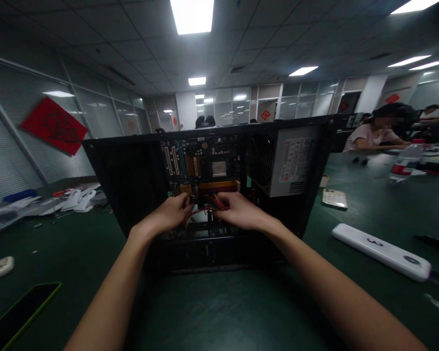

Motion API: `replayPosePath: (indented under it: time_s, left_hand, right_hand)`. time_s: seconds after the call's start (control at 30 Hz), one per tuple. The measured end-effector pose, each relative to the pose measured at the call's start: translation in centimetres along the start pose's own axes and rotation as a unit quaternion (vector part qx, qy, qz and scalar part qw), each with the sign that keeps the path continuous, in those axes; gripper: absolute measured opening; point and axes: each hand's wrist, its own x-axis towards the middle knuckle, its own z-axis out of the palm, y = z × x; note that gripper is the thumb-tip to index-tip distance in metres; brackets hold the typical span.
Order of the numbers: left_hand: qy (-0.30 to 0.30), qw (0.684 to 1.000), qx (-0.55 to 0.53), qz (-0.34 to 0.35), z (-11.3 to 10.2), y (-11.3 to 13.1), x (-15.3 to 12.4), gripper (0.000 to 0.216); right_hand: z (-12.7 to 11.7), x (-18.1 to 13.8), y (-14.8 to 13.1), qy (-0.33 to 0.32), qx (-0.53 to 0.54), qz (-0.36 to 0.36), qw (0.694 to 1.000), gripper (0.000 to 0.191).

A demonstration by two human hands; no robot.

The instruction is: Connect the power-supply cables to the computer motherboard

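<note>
The open computer case point(212, 130) is standing on the green table point(219, 307) straight in front of me, its bare side facing my body. I judge that this side is facing me so that both hands are getting access to the interior, with my forearms passing over the case's near lower edge.

My right hand point(237, 209) is holding part of the red-and-dark cable bundle point(219, 201), the thumb and fingers closing together around it inside the case, at the middle. My left hand point(173, 212) is resting inside too, left of the case's middle, its fingers curling close together beside the wires. I cannot tell whether those fingertips are pinching a wire, since the hand itself is hiding them. The two hands are sitting apart, probably so that the loose stretch of wire is lying exposed between them.

The cable bundle is lying mostly between my hands and partly within the right grip, just below the long memory slots point(217, 186). Those slots are running along the lower part of the motherboard point(206, 174), which is facing me from the case's back wall. The power supply point(296, 163) is filling the case's upper right corner, above and to the right of my right hand. Outside the case, on its right, a white slab marked with a 3 point(380, 251) is lying well apart from my grip.
</note>
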Motion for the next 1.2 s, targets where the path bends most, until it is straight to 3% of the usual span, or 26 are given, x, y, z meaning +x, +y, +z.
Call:
replayPosePath:
  time_s: [0.1,0.2,0.33,0.5,0.63,0.8,0.97,1.2]
  left_hand:
    - [0.069,0.988,-0.137,0.025,-1.8,1.9,-1.0,0.036]
    - [0.093,0.960,-0.257,0.063,-3.2,3.7,-2.4,0.043]
    - [0.064,0.962,-0.240,0.113,-3.8,4.3,-3.4,0.057]
    - [0.002,0.986,-0.122,0.115,-3.5,3.4,-2.8,0.052]
    - [0.087,0.993,-0.062,0.043,-3.8,2.9,-2.3,0.041]
    - [0.166,0.980,-0.105,-0.016,-4.8,2.7,-2.6,0.047]
    - [0.216,0.971,-0.101,0.025,-4.7,2.5,-2.3,0.044]
    - [0.119,0.984,-0.062,0.114,-4.6,3.2,-3.0,0.038]
  right_hand:
    - [0.0,0.3,-1.1,0.137,0.123,-0.021,0.983,0.019]
    - [-0.6,0.1,-2.4,0.195,0.214,-0.020,0.957,0.023]
    - [-1.4,-0.4,-3.6,0.253,0.237,-0.016,0.938,0.021]
    - [-1.3,-0.5,-3.7,0.205,0.233,-0.021,0.950,0.024]
    - [-1.1,-0.5,-3.3,0.136,0.187,-0.010,0.973,0.025]
    - [-1.4,-0.8,-3.7,0.184,0.115,-0.015,0.976,0.018]
    - [-1.7,-1.3,-4.8,0.250,0.101,-0.012,0.963,0.026]
    - [-0.9,-0.7,-3.7,0.214,0.220,0.032,0.951,0.026]
